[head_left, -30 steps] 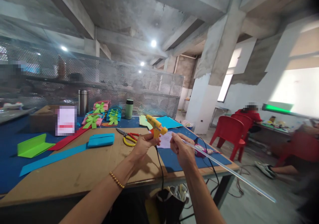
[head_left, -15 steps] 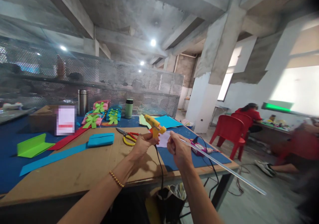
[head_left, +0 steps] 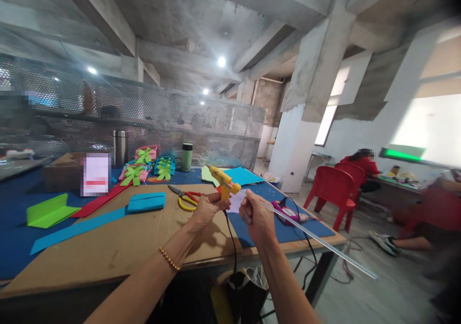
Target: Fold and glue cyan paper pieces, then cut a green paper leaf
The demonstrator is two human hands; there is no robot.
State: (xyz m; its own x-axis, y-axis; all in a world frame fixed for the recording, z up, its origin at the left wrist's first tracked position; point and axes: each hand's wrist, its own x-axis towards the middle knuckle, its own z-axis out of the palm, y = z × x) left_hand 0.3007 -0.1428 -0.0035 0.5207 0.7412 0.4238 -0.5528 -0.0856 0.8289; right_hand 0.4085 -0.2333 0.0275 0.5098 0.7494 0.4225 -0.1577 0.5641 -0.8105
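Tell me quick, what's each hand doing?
Left hand: closed, holding the yellow glue gun.
Right hand: closed, holding the long clear stick.

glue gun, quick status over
Left grip on yellow glue gun. Right grip on clear stick, front end hidden. Scissors on cardboard, close by.

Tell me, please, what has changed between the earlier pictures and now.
The far end of the clear stick has moved up and left, toward the yellow glue gun; the right hand shifted slightly left. Nothing was taken or released: the left hand still grips the gun; the scissors stayed put.
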